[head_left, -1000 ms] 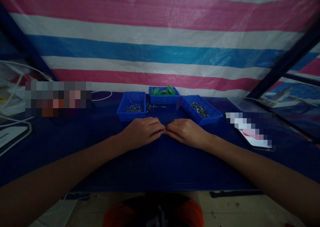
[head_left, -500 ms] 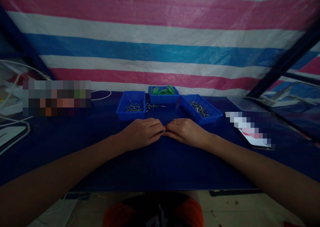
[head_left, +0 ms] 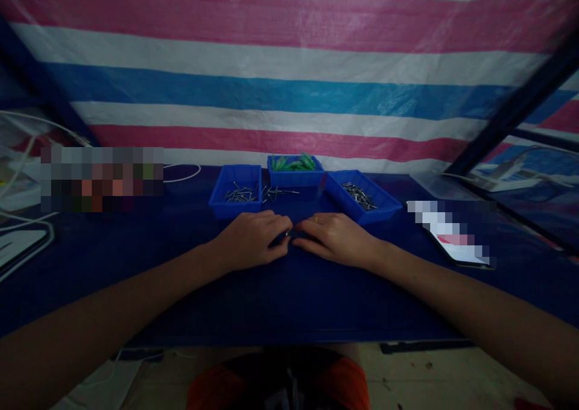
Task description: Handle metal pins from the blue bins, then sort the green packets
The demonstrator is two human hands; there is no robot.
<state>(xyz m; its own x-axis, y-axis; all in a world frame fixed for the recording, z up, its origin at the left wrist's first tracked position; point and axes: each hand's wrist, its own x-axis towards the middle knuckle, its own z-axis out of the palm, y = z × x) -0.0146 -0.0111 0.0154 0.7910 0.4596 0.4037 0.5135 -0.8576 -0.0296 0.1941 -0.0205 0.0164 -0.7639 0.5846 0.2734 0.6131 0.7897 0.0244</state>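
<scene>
My left hand point(head_left: 253, 240) is low over the blue table, fingers curled, with a tiny shiny metal piece point(head_left: 286, 234) at its fingertips. Its exact kind is too small and dark to make out. Facing it, just to the right, my right hand point(head_left: 337, 236) wears a ring; a gap shows between its thumb and bent fingers, and nothing can be seen in it. The fingertips of both hands are close but apart. Beyond my left hand stands a blue bin point(head_left: 236, 208) of thin metal pins point(head_left: 242, 193); beyond my right hand, another blue bin point(head_left: 380, 208) holds similar metal pins point(head_left: 359, 196).
A third blue bin point(head_left: 296, 178) at the back contains green pieces point(head_left: 294, 164). Loose pins point(head_left: 283, 191) lie between the bins. A phone-like device point(head_left: 465, 254) rests at the right, a white cable point(head_left: 183, 175) at the left. A striped sheet point(head_left: 289, 96) hangs behind the table point(head_left: 289, 301).
My hands, touching at the fingertips before, have drawn slightly apart. The left moved a little left, and gaps have widened between thumb and fingers on both hands.
</scene>
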